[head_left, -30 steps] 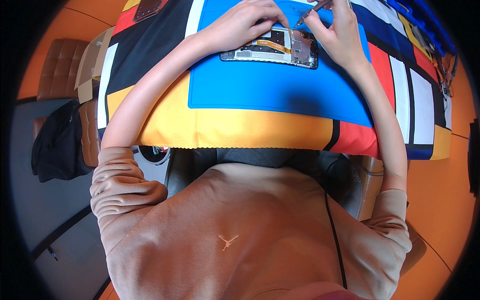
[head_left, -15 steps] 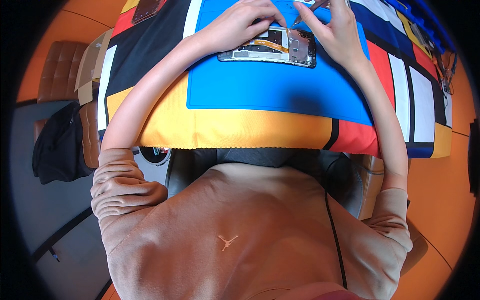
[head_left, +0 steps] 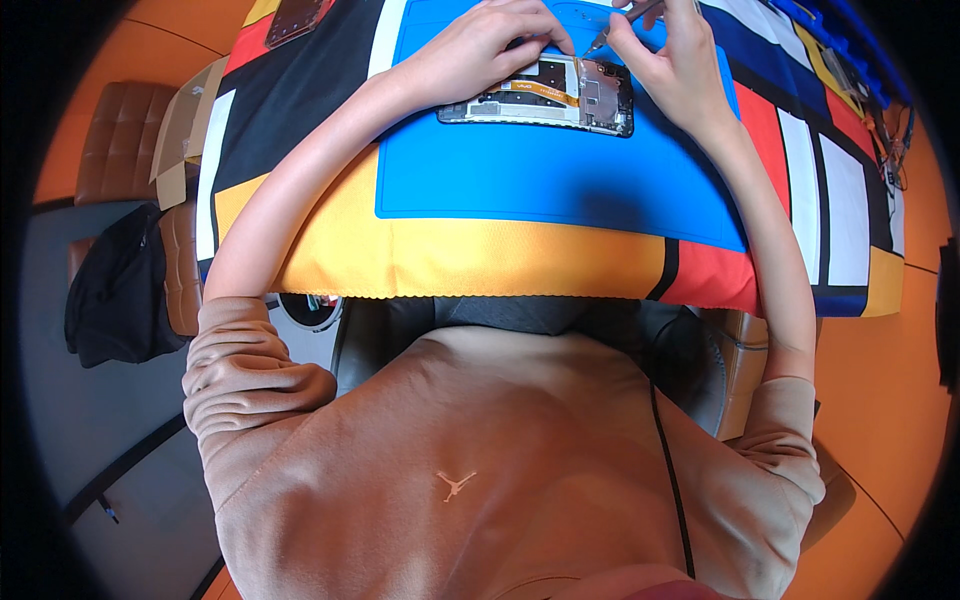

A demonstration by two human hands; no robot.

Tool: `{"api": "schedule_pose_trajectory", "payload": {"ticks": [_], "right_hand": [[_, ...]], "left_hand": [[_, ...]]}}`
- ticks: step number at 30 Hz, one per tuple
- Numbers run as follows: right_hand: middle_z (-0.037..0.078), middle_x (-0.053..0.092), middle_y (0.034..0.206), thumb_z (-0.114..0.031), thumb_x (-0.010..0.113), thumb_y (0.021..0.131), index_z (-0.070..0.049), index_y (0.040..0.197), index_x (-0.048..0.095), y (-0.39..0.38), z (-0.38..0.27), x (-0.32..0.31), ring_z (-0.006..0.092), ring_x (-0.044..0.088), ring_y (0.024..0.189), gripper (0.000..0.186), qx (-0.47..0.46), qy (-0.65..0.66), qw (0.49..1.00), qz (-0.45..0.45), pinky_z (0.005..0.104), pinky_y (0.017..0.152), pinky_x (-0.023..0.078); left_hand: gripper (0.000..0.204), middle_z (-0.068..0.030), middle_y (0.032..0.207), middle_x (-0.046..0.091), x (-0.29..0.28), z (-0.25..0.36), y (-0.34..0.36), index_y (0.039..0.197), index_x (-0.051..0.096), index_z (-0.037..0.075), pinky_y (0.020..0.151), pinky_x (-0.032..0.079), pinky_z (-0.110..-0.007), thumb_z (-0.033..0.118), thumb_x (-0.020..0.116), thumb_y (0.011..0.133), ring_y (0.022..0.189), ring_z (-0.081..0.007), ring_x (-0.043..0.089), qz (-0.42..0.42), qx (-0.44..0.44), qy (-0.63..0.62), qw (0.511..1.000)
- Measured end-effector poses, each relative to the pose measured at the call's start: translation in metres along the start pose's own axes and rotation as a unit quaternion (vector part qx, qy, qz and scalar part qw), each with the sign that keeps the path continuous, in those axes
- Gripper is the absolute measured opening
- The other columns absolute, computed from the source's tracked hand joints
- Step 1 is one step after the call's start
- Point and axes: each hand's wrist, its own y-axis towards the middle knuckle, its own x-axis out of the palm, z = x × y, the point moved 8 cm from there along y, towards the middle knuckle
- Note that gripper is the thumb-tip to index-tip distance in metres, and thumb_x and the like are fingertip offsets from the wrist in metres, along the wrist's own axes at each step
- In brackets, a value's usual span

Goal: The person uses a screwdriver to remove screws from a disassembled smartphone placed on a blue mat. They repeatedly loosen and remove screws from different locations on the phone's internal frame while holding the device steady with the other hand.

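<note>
An opened smartphone (head_left: 545, 100) lies on the blue mat (head_left: 480, 185), its inner parts and an orange flat ribbon cable (head_left: 545, 92) exposed. My left hand (head_left: 500, 45) is curled over the phone's far left side and steadies it, fingertips at the far edge; its thumb is partly hidden. A slim dark tool with a pointed metal tip (head_left: 603, 40) is pinched in my right hand (head_left: 672, 65). The tip is just above the phone's far edge, close to my left fingertips; whether it touches the phone I cannot tell.
A colour-block cloth (head_left: 470, 255) covers the table under the mat. Another dark phone part (head_left: 293, 20) lies at the far left. A cardboard box (head_left: 185, 130) stands beside the table's left edge, and cables (head_left: 895, 135) lie at the far right.
The tool tip in my right hand has shifted slightly right and away from the phone's far edge. My left hand and the phone have hardly moved.
</note>
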Motion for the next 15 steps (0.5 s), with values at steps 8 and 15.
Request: {"api": "schedule_pose_trajectory", "payload": {"ticks": [8,15], "right_hand": [[0.012,0.060,0.102,0.001,0.055,0.089,-0.006,0.102,0.041,-0.001,0.020,-0.004,0.0153,0.055,0.087,0.020,0.033,-0.002,0.999,0.019,0.0292,0.077,0.046],[0.010,0.060,0.107,-0.002,0.052,0.098,-0.008,0.111,0.039,-0.004,0.025,-0.002,0.0097,0.057,0.085,0.019,0.093,0.253,0.961,0.061,0.0247,0.075,0.048]], "left_hand": [[0.019,-0.0159,0.106,0.062,0.000,0.000,0.000,0.110,0.067,0.004,0.097,0.046,-0.044,0.007,0.058,0.093,0.107,-0.0357,0.058,0.000,-0.001,0.001,1.000],[0.018,-0.0150,0.105,0.062,0.000,0.000,-0.001,0.109,0.067,0.004,0.098,0.045,-0.043,0.006,0.058,0.093,0.107,-0.0344,0.058,-0.003,-0.003,0.002,1.000]]}}
